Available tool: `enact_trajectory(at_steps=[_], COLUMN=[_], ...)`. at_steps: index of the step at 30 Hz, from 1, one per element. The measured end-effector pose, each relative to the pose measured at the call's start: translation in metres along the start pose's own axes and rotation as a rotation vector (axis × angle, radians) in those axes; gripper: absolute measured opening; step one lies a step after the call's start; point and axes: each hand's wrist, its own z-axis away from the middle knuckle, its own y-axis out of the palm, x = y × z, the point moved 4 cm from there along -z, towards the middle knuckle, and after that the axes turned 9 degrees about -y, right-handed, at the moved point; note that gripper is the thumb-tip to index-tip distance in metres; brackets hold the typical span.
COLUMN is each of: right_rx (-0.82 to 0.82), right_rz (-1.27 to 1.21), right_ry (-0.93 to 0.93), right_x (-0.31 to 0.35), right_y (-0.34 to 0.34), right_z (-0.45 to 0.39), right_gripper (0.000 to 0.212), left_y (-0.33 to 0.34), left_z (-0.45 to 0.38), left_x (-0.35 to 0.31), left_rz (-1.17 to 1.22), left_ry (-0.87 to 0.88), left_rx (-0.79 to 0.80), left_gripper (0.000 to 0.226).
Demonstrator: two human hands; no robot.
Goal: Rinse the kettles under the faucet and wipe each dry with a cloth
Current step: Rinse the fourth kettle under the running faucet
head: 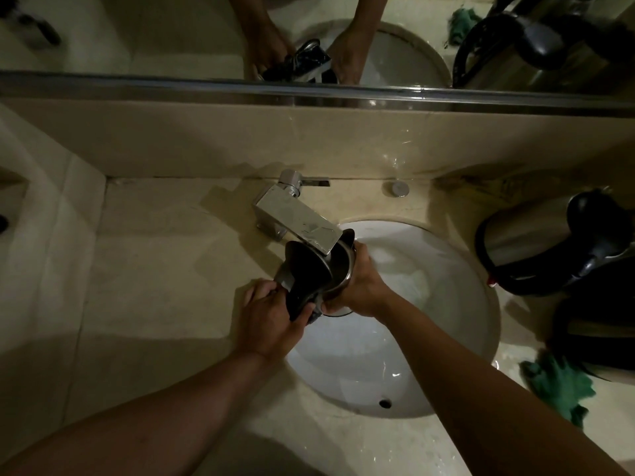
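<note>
A steel kettle point(338, 269) with a black lid point(307, 266) flipped open is held under the spout of the chrome faucet point(297, 216), over the white sink point(446, 304). My left hand point(271, 317) grips its black handle. My right hand point(360, 286) wraps around the kettle's steel body. I cannot tell whether water is running. A second steel kettle point(536, 238) with black handle and lid stands on the counter to the right. A third kettle point(594, 338) stands in front of it, dark and partly cut off. A green cloth point(560, 386) lies crumpled beside it.
The beige stone counter point(154, 269) stretches to the left of the sink. A mirror point(171, 36) above the backsplash reflects my hands and the kettles. A round chrome knob point(397, 188) sits behind the basin. A wall closes the left side.
</note>
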Motion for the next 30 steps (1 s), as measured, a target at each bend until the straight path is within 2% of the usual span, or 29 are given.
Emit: enact_trajectory(at_steps=[11, 30], right_rx=[-0.019, -0.005], right_rz=[-0.007, -0.061], right_ry=[-0.033, -0.054], right_x=[-0.0041, -0.0083], right_y=[-0.0003, 0.0011], right_z=[0.0031, 0.0029], right_gripper=[0.131, 0.133], left_y=[0.0003, 0.0002], left_z=[-0.0006, -0.0003], left_x=[-0.0016, -0.0025], left_rz=[-0.05, -0.052], left_ry=[0.05, 0.048], left_rx=[0.064, 0.047], left_gripper=[0.055, 0.052])
